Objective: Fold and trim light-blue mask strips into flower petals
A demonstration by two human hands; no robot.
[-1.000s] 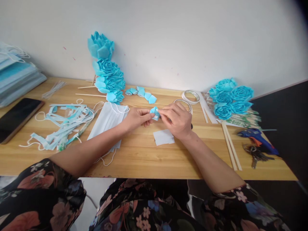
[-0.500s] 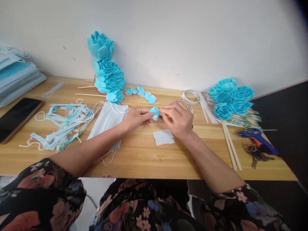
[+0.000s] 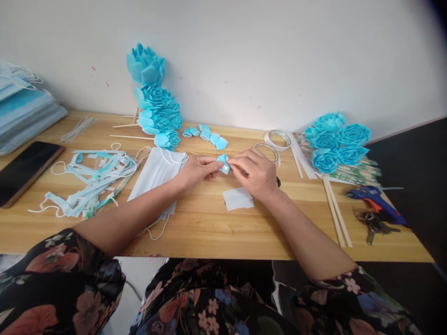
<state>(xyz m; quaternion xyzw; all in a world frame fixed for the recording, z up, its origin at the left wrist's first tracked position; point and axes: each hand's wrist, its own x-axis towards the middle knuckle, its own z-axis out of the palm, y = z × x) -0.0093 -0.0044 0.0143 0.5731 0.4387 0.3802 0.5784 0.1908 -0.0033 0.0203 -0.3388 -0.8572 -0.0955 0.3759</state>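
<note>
My left hand [image 3: 200, 170] pinches a small folded blue fabric petal [image 3: 222, 161] by its left side. My right hand [image 3: 256, 172] has its thumb and forefinger closed at the petal's right edge, and a small whitish patch shows on the petal beside them. A dark rounded piece [image 3: 278, 181] peeks out behind the right wrist; its kind is hidden. Below the hands lie pale cut fabric pieces [image 3: 238, 199]. Several similar folded blue petals [image 3: 205, 133] are lined up farther back. Under my left forearm is a pleated face mask [image 3: 152, 168].
Blue fabric flowers [image 3: 157, 107] stand at the back left; more flowers [image 3: 337, 139] lie right. Tape rolls [image 3: 278, 139], wooden sticks [image 3: 337, 211], a glue gun [image 3: 377, 203] and keys [image 3: 373, 227] are rightward. Leftward are mask scraps [image 3: 94, 177], a phone [image 3: 30, 170] and stacked masks [image 3: 28, 111].
My right fingertips have moved slightly left and now meet the petal's edge. A whitish patch shows more clearly on the petal. My left hand keeps its hold.
</note>
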